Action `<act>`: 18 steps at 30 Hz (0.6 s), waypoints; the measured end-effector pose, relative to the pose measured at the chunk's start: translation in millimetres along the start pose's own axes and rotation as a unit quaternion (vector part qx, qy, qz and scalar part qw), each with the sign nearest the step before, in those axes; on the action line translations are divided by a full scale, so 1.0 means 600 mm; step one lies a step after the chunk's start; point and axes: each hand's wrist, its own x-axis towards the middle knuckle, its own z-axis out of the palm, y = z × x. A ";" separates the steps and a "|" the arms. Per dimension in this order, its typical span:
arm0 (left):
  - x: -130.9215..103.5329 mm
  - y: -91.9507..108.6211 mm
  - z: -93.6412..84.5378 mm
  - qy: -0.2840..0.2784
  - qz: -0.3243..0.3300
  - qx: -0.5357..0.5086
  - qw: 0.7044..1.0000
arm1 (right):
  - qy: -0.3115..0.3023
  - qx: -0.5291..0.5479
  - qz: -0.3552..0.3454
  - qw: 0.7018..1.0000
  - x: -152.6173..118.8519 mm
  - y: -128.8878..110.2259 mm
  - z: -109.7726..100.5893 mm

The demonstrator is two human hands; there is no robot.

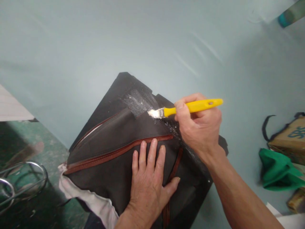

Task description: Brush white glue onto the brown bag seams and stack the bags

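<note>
Black leather-like pieces [105,181] with reddish-brown trim strips [114,152] lie in a stack over the table's front edge. Flat on them, fingers spread, presses my left hand [149,181], its fingertips by the longer trim strip. My right hand [200,127] grips a brush with a yellow handle [205,105]. The white-coated bristles [154,113] touch the black surface near its upper edge. A whitish wet smear [138,101] covers that part. White cloth [88,200] hangs out at the lower left of the stack.
The table has a pale grey-green cover [83,47]. On the right are a cardboard box [290,136] and a green cloth [278,170]. A bottle-like object [289,16] is at the top right. Below left, a metal ring frame [30,178] stands over the green floor.
</note>
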 end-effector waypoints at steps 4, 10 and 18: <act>-0.001 0.000 -0.002 -0.007 -0.003 0.004 1.000 | 0.018 -0.046 -0.023 0.999 -0.005 -0.017 -0.008; -0.001 0.001 -0.002 -0.013 -0.001 0.006 1.000 | 0.022 -0.072 -0.033 0.997 -0.018 -0.025 0.003; -0.001 0.000 -0.003 -0.017 0.007 -0.002 1.000 | 0.034 -0.103 0.001 0.994 -0.031 -0.047 -0.011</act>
